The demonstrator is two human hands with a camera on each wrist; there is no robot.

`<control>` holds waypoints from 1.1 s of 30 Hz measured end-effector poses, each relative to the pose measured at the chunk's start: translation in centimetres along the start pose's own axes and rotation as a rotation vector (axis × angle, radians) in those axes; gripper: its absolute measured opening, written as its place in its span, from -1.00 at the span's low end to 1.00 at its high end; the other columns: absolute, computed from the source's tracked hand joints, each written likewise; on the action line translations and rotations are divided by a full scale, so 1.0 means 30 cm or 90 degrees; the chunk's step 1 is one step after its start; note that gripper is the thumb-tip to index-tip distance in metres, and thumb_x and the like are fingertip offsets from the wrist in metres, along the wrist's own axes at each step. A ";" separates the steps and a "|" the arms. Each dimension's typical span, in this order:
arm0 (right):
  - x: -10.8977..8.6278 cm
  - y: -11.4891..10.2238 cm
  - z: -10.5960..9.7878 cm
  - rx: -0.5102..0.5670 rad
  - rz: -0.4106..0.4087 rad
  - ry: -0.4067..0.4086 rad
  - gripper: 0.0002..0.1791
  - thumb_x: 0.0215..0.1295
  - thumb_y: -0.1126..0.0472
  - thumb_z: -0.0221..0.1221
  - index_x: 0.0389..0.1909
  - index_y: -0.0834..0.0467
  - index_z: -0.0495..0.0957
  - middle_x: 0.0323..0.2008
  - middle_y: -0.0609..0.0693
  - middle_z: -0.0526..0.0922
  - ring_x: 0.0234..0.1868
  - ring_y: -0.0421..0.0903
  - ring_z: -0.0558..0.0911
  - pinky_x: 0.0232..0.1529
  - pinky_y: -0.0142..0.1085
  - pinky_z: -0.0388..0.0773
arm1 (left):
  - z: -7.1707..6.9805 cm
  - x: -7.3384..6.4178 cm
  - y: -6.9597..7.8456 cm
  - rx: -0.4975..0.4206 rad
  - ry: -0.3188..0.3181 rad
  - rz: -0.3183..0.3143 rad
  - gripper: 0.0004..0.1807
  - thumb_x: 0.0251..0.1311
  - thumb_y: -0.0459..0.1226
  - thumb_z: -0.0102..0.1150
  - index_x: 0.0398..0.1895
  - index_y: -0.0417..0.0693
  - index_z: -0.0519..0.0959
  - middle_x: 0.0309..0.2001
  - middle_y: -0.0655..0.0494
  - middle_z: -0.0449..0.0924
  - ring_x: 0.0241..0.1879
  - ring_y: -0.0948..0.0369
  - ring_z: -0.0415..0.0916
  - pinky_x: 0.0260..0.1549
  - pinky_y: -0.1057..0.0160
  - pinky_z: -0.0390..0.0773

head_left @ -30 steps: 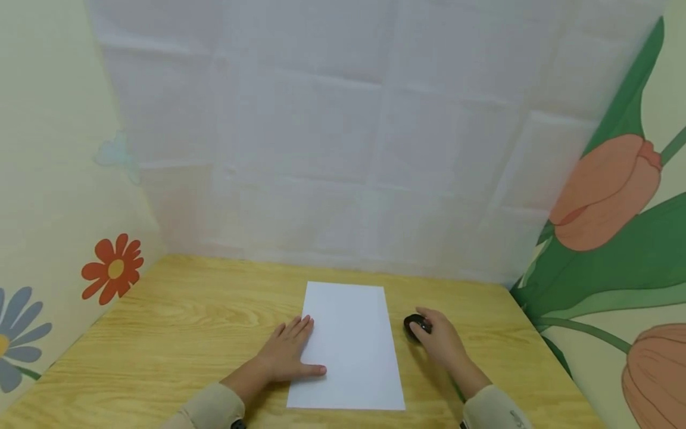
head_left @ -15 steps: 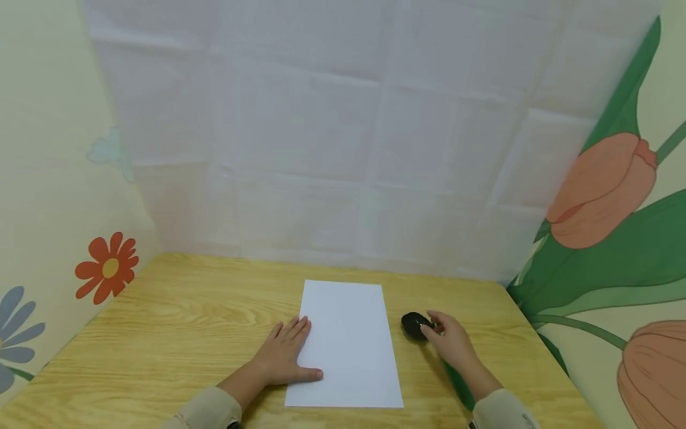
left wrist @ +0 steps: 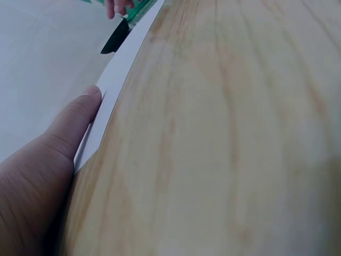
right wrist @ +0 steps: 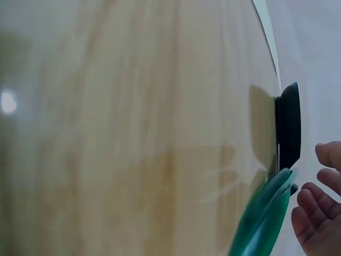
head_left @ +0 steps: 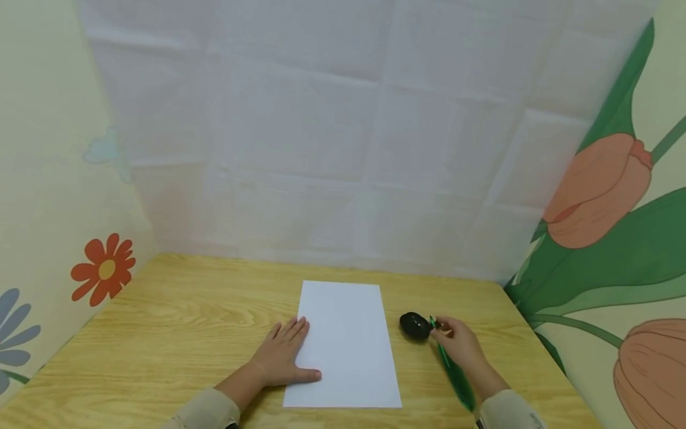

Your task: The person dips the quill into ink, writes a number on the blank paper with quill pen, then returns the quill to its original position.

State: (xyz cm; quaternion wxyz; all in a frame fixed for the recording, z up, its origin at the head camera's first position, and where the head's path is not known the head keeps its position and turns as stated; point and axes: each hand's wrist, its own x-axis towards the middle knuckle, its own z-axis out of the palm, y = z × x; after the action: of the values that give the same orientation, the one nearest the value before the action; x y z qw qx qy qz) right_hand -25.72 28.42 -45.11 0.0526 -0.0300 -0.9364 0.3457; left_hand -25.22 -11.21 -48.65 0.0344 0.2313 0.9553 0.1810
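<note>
A sheet of white paper [head_left: 348,342] lies on the wooden table. My left hand [head_left: 286,354] rests flat on its left edge, fingers straight and thumb spread; the left wrist view shows that thumb [left wrist: 72,122] at the paper's edge. Right of the sheet lies a glossy black oval object [head_left: 415,326]. A long, tapered, green object [head_left: 455,378] extends from beside it towards the front, partly under my right forearm. My right hand [head_left: 458,339] hovers by the junction of the two, fingers loosely bent; in the right wrist view its fingers [right wrist: 309,213] are apart from both.
The light wooden table [head_left: 203,322] runs back to a creased white cloth [head_left: 300,149]. Flower-patterned walls stand at the left and right, with a red flower [head_left: 104,269] and a large tulip [head_left: 595,190] printed on them.
My right hand has slipped off the black oval object, moving right and slightly towards me. More of the black and green objects now shows. The left hand stays on the paper.
</note>
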 end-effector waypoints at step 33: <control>0.003 0.045 0.015 -0.018 0.002 -0.028 -0.53 0.26 0.26 0.22 0.18 0.32 0.49 -0.35 0.01 0.62 -0.39 -0.14 0.49 -0.40 -0.31 0.42 | 0.014 0.009 -0.018 0.019 -0.006 -0.010 0.29 -0.07 0.52 0.04 0.51 -0.24 0.07 0.55 -0.11 0.01 0.56 -0.06 -0.13 0.48 -0.21 -0.17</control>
State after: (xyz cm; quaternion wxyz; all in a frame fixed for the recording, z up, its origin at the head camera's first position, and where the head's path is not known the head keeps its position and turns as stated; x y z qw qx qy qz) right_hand -25.83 29.15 -46.32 0.0308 -0.0248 -0.9420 0.3333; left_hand -25.63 -11.41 -49.24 0.0367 0.2251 0.9595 0.1651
